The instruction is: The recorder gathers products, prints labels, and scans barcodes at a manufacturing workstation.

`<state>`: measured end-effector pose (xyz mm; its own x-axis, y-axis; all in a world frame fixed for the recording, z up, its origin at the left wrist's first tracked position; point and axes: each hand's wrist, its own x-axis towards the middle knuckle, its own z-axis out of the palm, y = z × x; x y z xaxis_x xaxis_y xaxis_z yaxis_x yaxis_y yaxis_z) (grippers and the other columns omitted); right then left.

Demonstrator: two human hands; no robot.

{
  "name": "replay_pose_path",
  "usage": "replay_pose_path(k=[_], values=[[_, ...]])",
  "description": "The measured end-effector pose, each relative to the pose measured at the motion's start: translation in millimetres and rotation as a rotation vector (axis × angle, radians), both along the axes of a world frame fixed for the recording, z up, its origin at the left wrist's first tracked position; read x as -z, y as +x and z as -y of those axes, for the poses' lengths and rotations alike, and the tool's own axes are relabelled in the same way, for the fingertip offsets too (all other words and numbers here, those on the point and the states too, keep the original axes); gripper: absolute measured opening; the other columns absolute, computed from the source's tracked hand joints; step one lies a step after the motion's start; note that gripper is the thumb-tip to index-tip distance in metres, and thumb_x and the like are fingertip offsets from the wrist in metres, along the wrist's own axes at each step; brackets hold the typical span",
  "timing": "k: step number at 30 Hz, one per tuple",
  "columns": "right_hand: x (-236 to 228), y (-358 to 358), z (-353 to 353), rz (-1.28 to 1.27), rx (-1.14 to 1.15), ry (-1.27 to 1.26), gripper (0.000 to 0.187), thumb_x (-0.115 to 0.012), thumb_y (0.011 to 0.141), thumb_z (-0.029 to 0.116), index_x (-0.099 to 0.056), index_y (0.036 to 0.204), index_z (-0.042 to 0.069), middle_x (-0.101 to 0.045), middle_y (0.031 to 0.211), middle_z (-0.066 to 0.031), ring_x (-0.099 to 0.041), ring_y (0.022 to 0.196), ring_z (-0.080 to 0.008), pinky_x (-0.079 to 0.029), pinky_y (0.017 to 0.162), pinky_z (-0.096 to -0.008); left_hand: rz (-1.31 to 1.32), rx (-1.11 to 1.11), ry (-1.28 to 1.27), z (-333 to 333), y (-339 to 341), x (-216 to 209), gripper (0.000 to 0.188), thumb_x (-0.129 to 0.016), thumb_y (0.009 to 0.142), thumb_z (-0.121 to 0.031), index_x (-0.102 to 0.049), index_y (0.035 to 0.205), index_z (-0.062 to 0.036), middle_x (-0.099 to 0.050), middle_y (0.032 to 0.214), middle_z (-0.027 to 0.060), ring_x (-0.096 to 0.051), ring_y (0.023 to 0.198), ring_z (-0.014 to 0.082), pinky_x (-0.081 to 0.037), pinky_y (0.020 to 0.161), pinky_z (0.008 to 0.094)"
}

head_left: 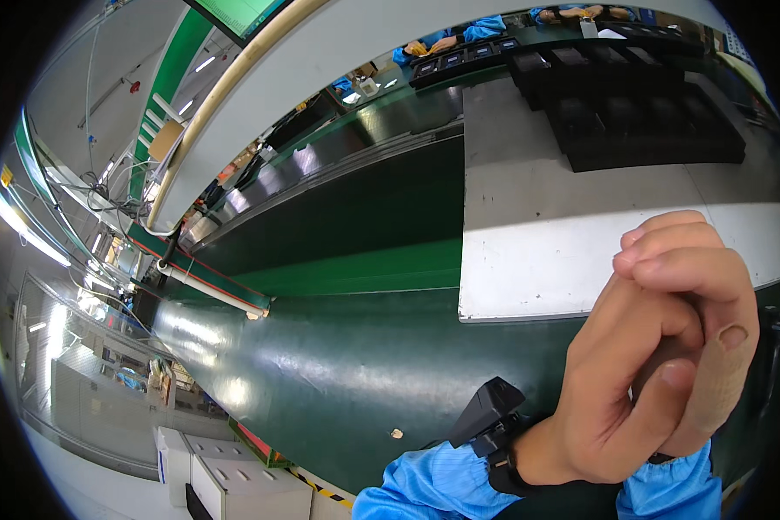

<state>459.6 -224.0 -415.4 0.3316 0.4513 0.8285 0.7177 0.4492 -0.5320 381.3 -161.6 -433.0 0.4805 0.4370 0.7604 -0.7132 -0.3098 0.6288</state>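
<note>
My two hands are pressed together at the lower right, above the green work surface (347,373). My left hand (594,407) comes in from below, a black device (494,416) strapped at its wrist. Its fingers are curled and its thumb bends inward; whatever lies inside them, if anything, is hidden. My right hand (737,295) wraps its fingers over those of the left, tips pointing left. Tan tape (715,390) covers its thumb. Both arms wear blue sleeves. Just beyond the hands lies a white board (529,269).
Black compartmented trays (650,130) sit stacked on the board's far part. A dark conveyor belt (355,191) runs to its left. A pale shelf edge (260,95) and a screen (238,13) hang above. Other people's gloved hands (433,45) work at the back.
</note>
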Motion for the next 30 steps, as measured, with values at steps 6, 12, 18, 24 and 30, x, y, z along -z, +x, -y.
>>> replay_pose_path(k=[6, 12, 18, 24, 30], values=[[5.3, -0.5, -8.6, 0.001, -0.018, 0.007, 0.043, -0.035, 0.091, 0.034, -0.056, 0.097, -0.003, -0.058, 0.090, -0.0189, -0.055, 0.080, -0.0299, -0.047, 0.075, -0.0419, 0.048, -0.091, 0.018, -5.0, 3.4, 5.1, 0.015, -0.055, 0.089, -0.011, -0.058, 0.090, 0.0036, -0.056, 0.090, 0.0160, -0.054, 0.080, 0.0257, -0.044, 0.072, 0.0314], [16.9, -6.1, -14.5, -0.011, 0.042, 0.112, 0.041, -0.039, 0.084, 0.032, -0.053, 0.092, -0.006, -0.054, 0.082, -0.0225, -0.051, 0.066, -0.0277, -0.042, 0.058, -0.0361, -0.076, -0.096, 0.057, -13.8, -0.5, 7.5, 0.014, -0.056, 0.088, -0.010, -0.058, 0.090, 0.0032, -0.056, 0.088, 0.0151, -0.054, 0.078, 0.0246, -0.044, 0.070, 0.0307], [20.1, -5.8, -23.0, -0.036, -0.052, 0.275, 0.040, -0.036, 0.086, 0.032, -0.050, 0.092, -0.005, -0.052, 0.080, -0.0216, -0.047, 0.067, -0.0252, -0.038, 0.058, -0.0351, -0.171, -0.106, 0.084, -27.9, -8.7, 4.3, 0.013, -0.057, 0.088, -0.010, -0.058, 0.089, 0.0028, -0.056, 0.087, 0.0143, -0.054, 0.076, 0.0235, -0.044, 0.069, 0.0301], [45.5, -23.7, -29.9, -0.366, -0.178, 0.087, 0.039, -0.054, 0.092, 0.030, -0.058, 0.109, -0.004, -0.060, 0.108, -0.0207, -0.060, 0.095, -0.0311, -0.047, 0.084, -0.0379, -0.219, -0.300, 0.193, -79.2, -15.3, 33.8, 0.006, -0.060, 0.086, -0.005, -0.058, 0.086, 0.0009, -0.057, 0.082, 0.0093, -0.053, 0.071, 0.0169, -0.043, 0.062, 0.0271], [122.8, -59.1, -28.2, -0.275, -0.595, -0.460, 0.026, -0.067, 0.085, 0.014, -0.066, 0.110, 0.005, -0.068, 0.106, -0.0104, -0.064, 0.098, -0.0272, -0.048, 0.088, -0.0368, -0.307, -0.701, -0.553, -297.3, -151.0, 37.2, 0.020, -0.060, 0.097, -0.018, -0.059, 0.111, -0.0034, -0.065, 0.090, 0.0076, -0.064, 0.076, 0.0167, -0.052, 0.060, 0.0268]])
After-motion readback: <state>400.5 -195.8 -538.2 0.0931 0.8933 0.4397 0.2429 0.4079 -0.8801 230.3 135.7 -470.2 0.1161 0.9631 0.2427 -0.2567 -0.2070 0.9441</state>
